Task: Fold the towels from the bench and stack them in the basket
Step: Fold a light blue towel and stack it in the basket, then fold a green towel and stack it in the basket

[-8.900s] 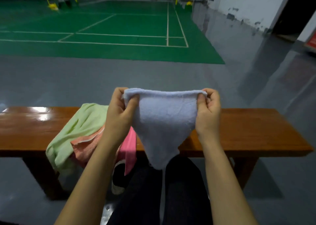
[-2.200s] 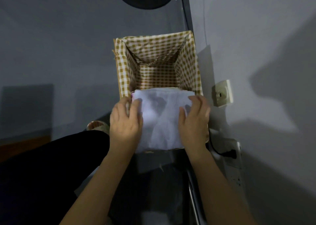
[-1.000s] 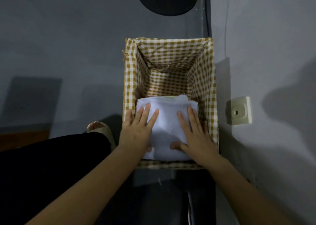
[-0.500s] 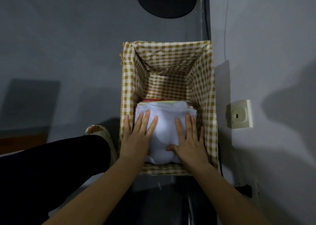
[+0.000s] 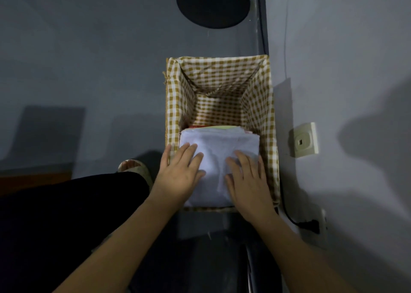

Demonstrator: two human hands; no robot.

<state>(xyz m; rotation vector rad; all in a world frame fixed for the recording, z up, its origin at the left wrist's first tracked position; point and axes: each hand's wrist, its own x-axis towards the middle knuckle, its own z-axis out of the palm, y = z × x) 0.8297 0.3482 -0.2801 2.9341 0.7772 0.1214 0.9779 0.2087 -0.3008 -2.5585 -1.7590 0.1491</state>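
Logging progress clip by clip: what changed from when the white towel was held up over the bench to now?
The folded white towel went from the air above the bench down into the gingham-lined basket, on top of the towels already stacked there. The left hand and right hand let go of its corners and now lie flat on it. Over the last second, basket and towel stayed put.

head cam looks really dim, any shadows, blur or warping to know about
Head view: dim overall, brightest on the white towel and the wall; soft shadows fall on the wall right of the basket; wide-angle warping bows the wall edge; left hand and right hand look sharp, no obvious motion blur.
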